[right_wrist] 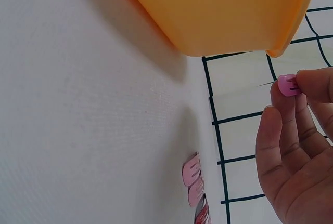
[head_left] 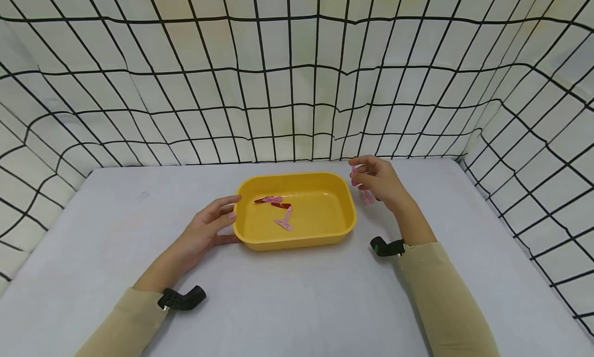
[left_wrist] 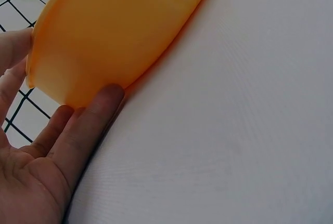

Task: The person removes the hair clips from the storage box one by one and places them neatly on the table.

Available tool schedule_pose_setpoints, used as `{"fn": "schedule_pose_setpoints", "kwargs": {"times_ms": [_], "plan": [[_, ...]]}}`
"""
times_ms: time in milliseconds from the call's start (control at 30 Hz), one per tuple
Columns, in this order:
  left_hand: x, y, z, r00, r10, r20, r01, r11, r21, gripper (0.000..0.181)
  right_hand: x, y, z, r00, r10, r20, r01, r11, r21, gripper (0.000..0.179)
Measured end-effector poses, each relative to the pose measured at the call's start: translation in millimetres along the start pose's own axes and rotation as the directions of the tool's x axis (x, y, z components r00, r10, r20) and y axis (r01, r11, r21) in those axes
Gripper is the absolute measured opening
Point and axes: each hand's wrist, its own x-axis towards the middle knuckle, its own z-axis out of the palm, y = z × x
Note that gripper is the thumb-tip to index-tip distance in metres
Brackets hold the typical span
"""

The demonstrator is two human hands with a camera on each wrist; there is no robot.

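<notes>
A shallow yellow tray (head_left: 301, 242) sits on the white table with several red and pink hair clips (head_left: 284, 224) inside. My left hand (head_left: 204, 228) rests its lightly bent fingers and thumb against the tray's left end, spread apart on its rim and lower wall. Beyond the tray's right end, my right hand (head_left: 378, 179) pinches a pink hair clip (right_wrist: 287, 85) between thumb and fingertip, raised above the table. Under that hand lie pink hair clips (right_wrist: 191, 170) and a red one (right_wrist: 203, 212), partly cut off in the right wrist view.
A black wire grid (head_left: 292, 88) with white sheeting behind it stands along the back and both sides of the white table (head_left: 297, 300). Each wrist wears a small black camera (head_left: 183, 298).
</notes>
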Motion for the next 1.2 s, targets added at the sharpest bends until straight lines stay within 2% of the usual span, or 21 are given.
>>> {"fn": "schedule_pose_setpoints", "kwargs": {"times_ms": [600,933,1200], "plan": [[2.9,-0.6,1.4,1.0,0.009,0.004,-0.009,1.0,-0.001,0.054,-1.6,3,-5,1.0,0.01,-0.021,-0.01,1.0,-0.01,0.034],[0.1,0.7,1.6,1.0,0.002,0.001,-0.002,1.0,-0.005,0.052,3.3,17,-18,0.996,0.035,-0.082,-0.041,0.996,-0.079,0.035],[-0.3,-0.3,1.4,1.0,0.001,-0.003,-0.001,1.0,0.0,0.051,4.2,21,-22,0.995,0.06,-0.077,-0.068,0.992,-0.11,0.038]]}}
